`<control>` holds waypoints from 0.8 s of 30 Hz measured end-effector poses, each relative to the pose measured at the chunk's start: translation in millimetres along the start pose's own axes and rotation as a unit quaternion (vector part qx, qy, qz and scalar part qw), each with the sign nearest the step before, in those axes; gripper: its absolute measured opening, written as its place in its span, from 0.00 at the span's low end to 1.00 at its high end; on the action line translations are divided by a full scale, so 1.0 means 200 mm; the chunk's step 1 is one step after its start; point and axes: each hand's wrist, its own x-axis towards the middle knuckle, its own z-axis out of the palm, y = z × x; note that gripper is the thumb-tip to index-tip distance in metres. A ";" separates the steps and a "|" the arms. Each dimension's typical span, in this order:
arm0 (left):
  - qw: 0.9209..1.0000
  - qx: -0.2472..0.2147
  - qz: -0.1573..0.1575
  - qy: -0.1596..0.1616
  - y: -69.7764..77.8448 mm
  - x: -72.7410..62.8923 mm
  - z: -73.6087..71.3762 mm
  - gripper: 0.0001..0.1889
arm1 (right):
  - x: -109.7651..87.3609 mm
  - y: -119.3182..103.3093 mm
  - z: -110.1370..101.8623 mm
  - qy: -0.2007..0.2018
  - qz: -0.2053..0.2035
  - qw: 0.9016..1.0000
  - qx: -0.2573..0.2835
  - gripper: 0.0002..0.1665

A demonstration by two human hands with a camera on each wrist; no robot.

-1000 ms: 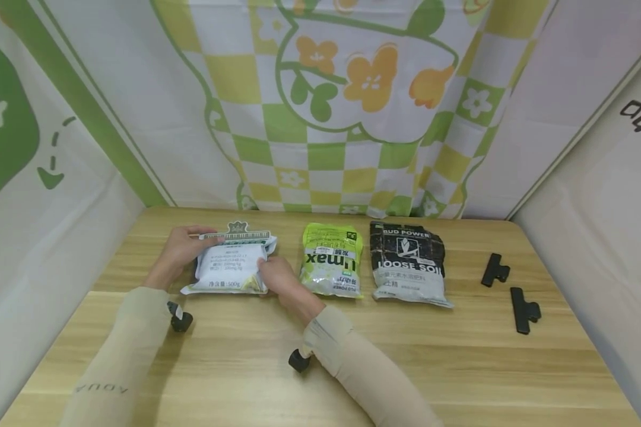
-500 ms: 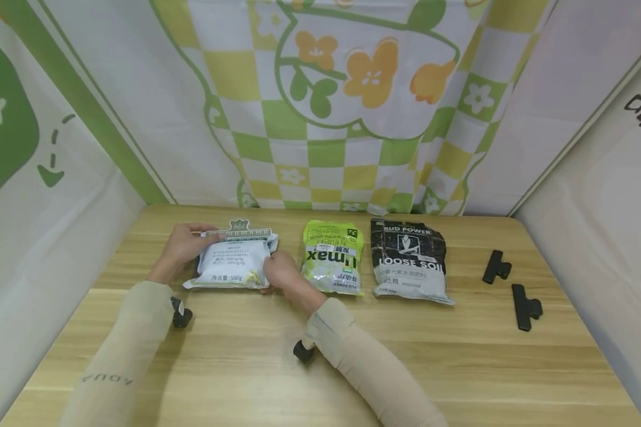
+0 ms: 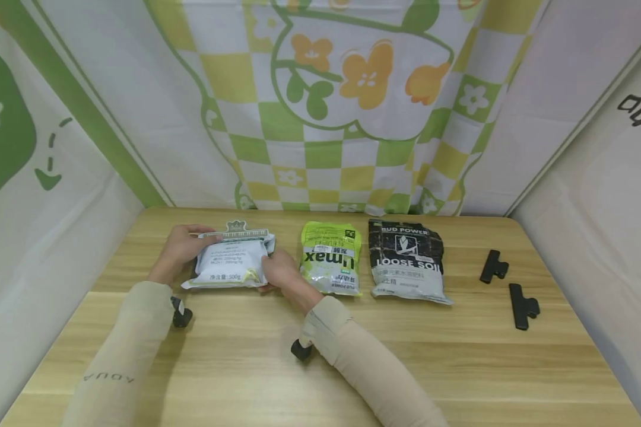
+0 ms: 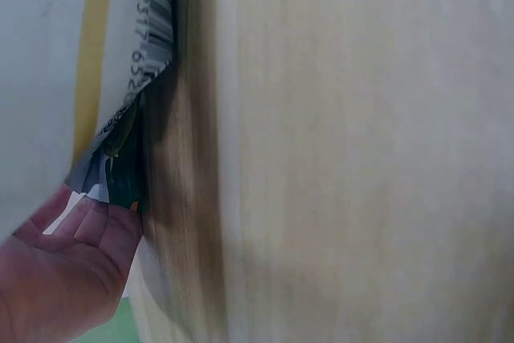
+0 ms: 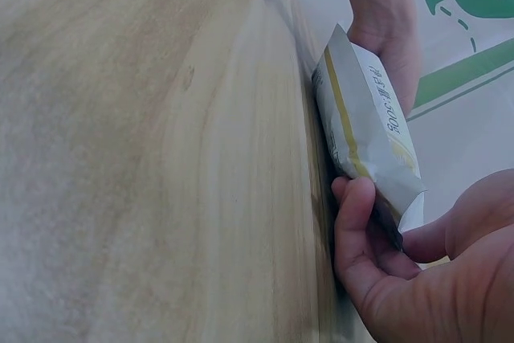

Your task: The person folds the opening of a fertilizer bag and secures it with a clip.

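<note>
A white bag (image 3: 229,261) printed "500g" lies at the left of the wooden table, its folded top under a decorated header strip (image 3: 237,233). My left hand (image 3: 186,246) grips its upper left side, thumb on top. In the left wrist view, the fingers of that hand (image 4: 76,259) curl at the bag's edge by a dark green patch. My right hand (image 3: 283,271) pinches the bag's right side; the right wrist view shows its fingers (image 5: 353,222) curled under the corner, thumb on the other side. Part of the bag is hidden by both hands.
Right of the white bag lie a green Umax bag (image 3: 331,258) and a black and white Loose Soil bag (image 3: 408,261). Two black clips (image 3: 494,267) lie farther right. Behind the table (image 3: 406,356) hangs a checkered curtain (image 3: 320,154).
Between a second and half a second ago, my right hand shifted slightly along the bag's right side. Both hands keep hold of the bag, which stays nearly in place. The view tilts slightly.
</note>
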 end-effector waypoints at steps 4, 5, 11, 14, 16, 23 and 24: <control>1.000 -0.010 -0.011 0.000 0.00 0.00 0.00 0.32 | 0.00 -0.01 0.00 -0.002 0.004 1.000 0.008 0.18; 1.000 -0.004 -0.008 0.004 0.00 0.00 0.00 0.32 | 0.00 -0.01 0.00 -0.002 0.005 1.000 0.009 0.18; 1.000 -0.004 -0.007 0.011 0.01 -0.01 0.00 0.32 | 0.01 0.00 -0.01 -0.012 0.009 1.000 0.019 0.20; 1.000 -0.014 -0.010 0.008 0.02 -0.01 0.00 0.32 | 0.00 0.00 -0.02 -0.018 0.011 1.000 0.022 0.19; 1.000 -0.026 -0.015 0.002 0.02 -0.01 0.01 0.31 | 0.00 -0.01 -0.02 -0.020 0.013 1.000 0.019 0.18; 1.000 0.013 0.006 0.019 0.03 -0.01 -0.01 0.28 | -0.05 -0.05 -0.04 -0.012 -0.006 0.999 -0.040 0.19; 1.000 0.011 0.009 0.021 0.03 -0.01 -0.01 0.27 | -0.06 -0.06 -0.05 -0.007 -0.013 0.998 -0.064 0.19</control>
